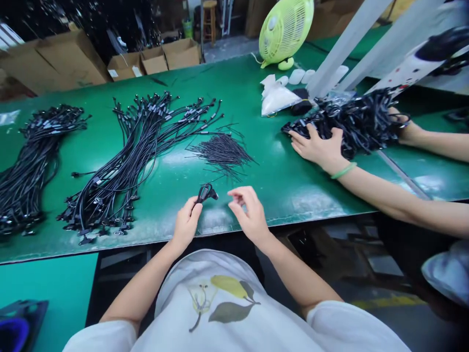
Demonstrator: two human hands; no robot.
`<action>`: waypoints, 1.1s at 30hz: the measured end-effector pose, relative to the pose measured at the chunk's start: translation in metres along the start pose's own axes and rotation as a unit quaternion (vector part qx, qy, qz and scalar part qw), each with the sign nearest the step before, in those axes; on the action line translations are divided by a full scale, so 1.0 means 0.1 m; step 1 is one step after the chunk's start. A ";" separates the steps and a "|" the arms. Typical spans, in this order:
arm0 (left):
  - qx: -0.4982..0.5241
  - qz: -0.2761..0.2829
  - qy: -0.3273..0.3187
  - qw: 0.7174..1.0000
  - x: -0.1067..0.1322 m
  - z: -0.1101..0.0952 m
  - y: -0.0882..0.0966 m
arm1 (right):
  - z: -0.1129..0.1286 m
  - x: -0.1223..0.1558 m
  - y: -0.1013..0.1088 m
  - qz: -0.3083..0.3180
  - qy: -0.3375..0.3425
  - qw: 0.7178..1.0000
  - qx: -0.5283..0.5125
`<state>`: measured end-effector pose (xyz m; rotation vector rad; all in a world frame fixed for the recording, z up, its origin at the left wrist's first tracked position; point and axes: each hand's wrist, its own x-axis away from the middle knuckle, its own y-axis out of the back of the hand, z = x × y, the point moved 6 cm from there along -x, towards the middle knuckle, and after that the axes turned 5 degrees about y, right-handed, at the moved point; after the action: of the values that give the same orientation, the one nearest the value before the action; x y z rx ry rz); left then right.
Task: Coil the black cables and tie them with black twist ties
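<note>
The left hand [186,224] pinches a small black cable [205,193] near the front edge of the green surface [234,88] (the fingers hide part of it, so its ends are hard to make out). The right hand [249,215], empty and half-curled, is just beside it. Farther back lie thin black wires [222,154], long black cables [142,142] leftward, and a co-worker's hand [317,149] on a heap of black cables [351,124] rightward.

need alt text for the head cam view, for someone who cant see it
The person's left hand pinches a small black cable over a green workbench, with the right hand open beside it. Bundles of black cables lie on the bench, and a co-worker's hand presses a tangled heap of black cables.
</note>
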<state>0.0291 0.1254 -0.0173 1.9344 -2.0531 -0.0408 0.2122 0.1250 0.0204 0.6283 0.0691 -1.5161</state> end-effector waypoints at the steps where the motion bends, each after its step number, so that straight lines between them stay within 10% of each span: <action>1: -0.030 0.027 -0.007 0.999 -0.01 -0.01 -0.04 | 0.03 -0.02 0.03 -0.003 0.037 0.999 0.016; 8: -0.100 0.190 0.003 0.977 0.02 0.01 -0.47 | -0.11 -0.04 -0.20 0.130 0.134 0.969 0.162; 13: -0.196 0.128 -0.038 0.972 -0.05 0.03 -0.55 | -0.28 -0.19 -0.20 0.075 0.014 0.973 0.219; 17: -0.233 0.071 -0.066 0.968 -0.15 0.04 -0.61 | -0.49 -0.35 -0.13 0.045 -0.078 0.984 0.157; 22: -0.078 0.172 0.059 0.980 -0.17 0.21 -0.81 | -0.71 -0.26 0.03 0.067 -0.137 0.988 -0.040; 27: 0.056 0.174 0.135 0.974 -0.19 0.24 -0.89 | -0.72 0.02 -0.09 0.035 -0.180 0.873 -0.451; 33: -0.003 0.266 0.049 0.963 -0.10 0.10 -1.01 | -0.88 0.04 0.18 -0.060 -0.306 0.915 -0.258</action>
<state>0.1245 0.1246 -0.0523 1.2908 -2.4228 0.1673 0.2593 0.1572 -0.0488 -0.2894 0.0247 -1.6630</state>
